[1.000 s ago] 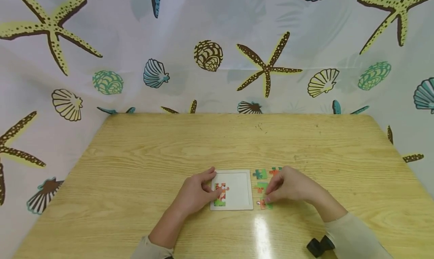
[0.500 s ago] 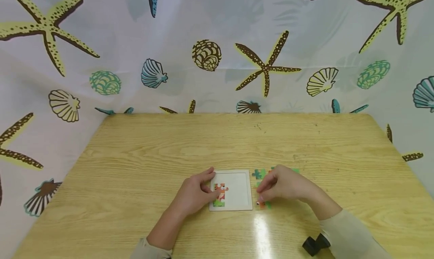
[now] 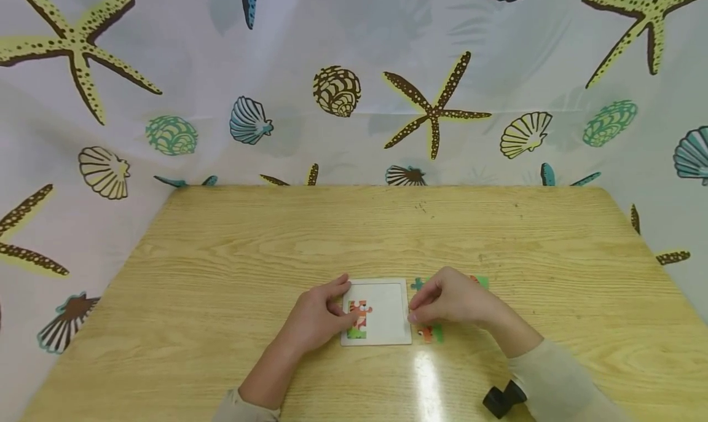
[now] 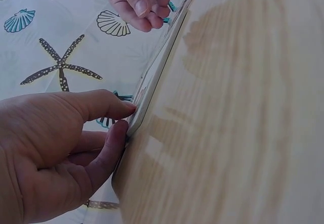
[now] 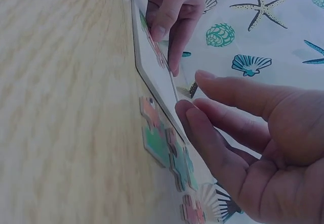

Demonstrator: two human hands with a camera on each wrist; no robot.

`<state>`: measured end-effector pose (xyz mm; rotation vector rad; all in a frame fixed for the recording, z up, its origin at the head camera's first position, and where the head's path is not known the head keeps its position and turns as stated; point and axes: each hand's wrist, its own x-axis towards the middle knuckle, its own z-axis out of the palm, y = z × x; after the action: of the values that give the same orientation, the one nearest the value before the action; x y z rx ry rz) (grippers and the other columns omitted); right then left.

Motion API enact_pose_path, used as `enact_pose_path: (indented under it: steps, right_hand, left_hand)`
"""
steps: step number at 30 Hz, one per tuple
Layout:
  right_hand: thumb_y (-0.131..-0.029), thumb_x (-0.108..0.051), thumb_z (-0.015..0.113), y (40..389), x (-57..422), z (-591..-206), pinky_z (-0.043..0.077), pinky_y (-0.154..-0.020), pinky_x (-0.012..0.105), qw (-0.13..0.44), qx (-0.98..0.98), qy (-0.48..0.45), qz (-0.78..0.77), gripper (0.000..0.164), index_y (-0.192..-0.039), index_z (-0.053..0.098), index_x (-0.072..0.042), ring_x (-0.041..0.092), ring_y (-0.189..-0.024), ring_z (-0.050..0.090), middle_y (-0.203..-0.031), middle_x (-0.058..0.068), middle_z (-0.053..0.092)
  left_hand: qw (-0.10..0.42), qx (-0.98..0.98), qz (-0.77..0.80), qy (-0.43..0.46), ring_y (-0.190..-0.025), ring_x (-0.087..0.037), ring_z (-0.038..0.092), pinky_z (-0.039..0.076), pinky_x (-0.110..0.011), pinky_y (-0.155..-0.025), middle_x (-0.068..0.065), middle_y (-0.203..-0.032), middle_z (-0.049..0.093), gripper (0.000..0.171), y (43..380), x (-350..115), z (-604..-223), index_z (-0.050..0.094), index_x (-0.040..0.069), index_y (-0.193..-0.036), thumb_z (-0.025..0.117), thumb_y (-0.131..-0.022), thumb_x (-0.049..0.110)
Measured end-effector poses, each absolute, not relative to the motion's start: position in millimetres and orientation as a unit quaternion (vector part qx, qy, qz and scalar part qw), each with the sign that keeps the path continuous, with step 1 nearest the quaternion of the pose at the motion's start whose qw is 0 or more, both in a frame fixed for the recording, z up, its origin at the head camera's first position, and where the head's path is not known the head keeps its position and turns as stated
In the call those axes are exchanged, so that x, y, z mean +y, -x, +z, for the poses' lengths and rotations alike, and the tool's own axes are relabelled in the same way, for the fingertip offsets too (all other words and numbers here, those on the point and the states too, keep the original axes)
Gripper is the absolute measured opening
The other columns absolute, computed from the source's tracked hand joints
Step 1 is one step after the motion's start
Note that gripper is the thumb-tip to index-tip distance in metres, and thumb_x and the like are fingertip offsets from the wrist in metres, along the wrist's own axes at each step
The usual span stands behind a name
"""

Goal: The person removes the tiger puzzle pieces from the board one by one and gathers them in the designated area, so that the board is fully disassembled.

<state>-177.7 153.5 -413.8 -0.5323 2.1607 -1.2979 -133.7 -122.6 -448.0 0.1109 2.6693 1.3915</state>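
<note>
A square white puzzle tray (image 3: pixel 389 314) lies on the table, with joined jigsaw pieces (image 3: pixel 356 332) in orange, white and green along its left side. My left hand (image 3: pixel 319 316) holds the tray's left edge; in the left wrist view the thumb and a finger (image 4: pixel 114 140) meet at that edge. My right hand (image 3: pixel 458 298) hovers over the loose pieces beside the tray's right edge. In the right wrist view its thumb (image 5: pixel 217 85) and fingertips stand apart with nothing between them. An orange-and-green puzzle piece (image 5: pixel 156 144) lies below, and the hand hides others in the head view.
Several loose pieces sit right of the tray, including an orange-and-green one (image 3: pixel 431 334) at the front and a green one (image 3: pixel 483 281) at the back. A black device (image 3: pixel 503 399) hangs at the right sleeve. A shell-patterned curtain (image 3: pixel 354 41) borders the wooden table (image 3: pixel 249 244).
My right hand has moved left, from over the loose pieces to the tray's right edge, uncovering pieces at the back right. The left hand has stayed on the tray.
</note>
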Motion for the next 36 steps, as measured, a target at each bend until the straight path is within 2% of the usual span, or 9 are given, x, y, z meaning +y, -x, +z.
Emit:
enact_pose_path:
  steps: [7, 18, 26, 36]
  right_hand:
    - [-0.087, -0.005, 0.083, 177.2, 145.1, -412.1, 0.059, -0.069, 0.027, 0.298, 0.790, 0.170, -0.508, 0.013, -0.096, 0.079, 0.004, 0.013, -0.072, 0.072, -0.085, 0.008, 0.078]
    - [-0.087, -0.013, 0.085, 183.9, 130.8, -411.5, 0.057, -0.071, 0.027, 0.279, 0.817, 0.174, -0.474, 0.015, -0.096, 0.081, -0.002, 0.011, -0.076, 0.070, -0.085, 0.003, 0.077]
    - [-0.089, -0.010, 0.083, 186.9, 118.2, -411.8, 0.057, -0.069, 0.028, 0.278, 0.817, 0.180, -0.473, 0.011, -0.095, 0.081, -0.002, 0.010, -0.075, 0.069, -0.084, 0.003, 0.077]
    - [-0.089, -0.010, 0.083, 186.1, 109.2, -419.8, 0.057, -0.073, 0.024, 0.269, 0.816, 0.191, -0.475, 0.016, -0.101, 0.080, 0.000, 0.010, -0.081, 0.071, -0.090, 0.006, 0.079]
  left_hand:
    - [0.069, 0.889, 0.452, -0.036, -0.069, -0.011, 0.054, 0.045, -0.021, -0.062, -0.012, -0.153, 0.056, 0.061, 133.9, -122.2, -445.0, 0.063, -0.005, -0.139, 0.086, -0.083, 0.005]
    - [0.071, 0.888, 0.454, -0.036, -0.069, -0.011, 0.054, 0.044, -0.020, -0.060, -0.010, -0.153, 0.056, 0.062, 134.6, -123.4, -446.7, 0.062, -0.004, -0.140, 0.085, -0.083, 0.006]
    - [0.069, 0.885, 0.458, -0.041, -0.069, -0.010, 0.056, 0.046, -0.020, -0.062, -0.013, -0.153, 0.055, 0.062, 133.4, -124.1, -446.9, 0.062, -0.006, -0.140, 0.085, -0.083, 0.005]
    - [0.075, 0.883, 0.461, -0.043, -0.067, -0.009, 0.058, 0.046, -0.020, -0.059, -0.011, -0.154, 0.054, 0.062, 133.5, -126.2, -447.1, 0.061, -0.005, -0.141, 0.084, -0.083, 0.004]
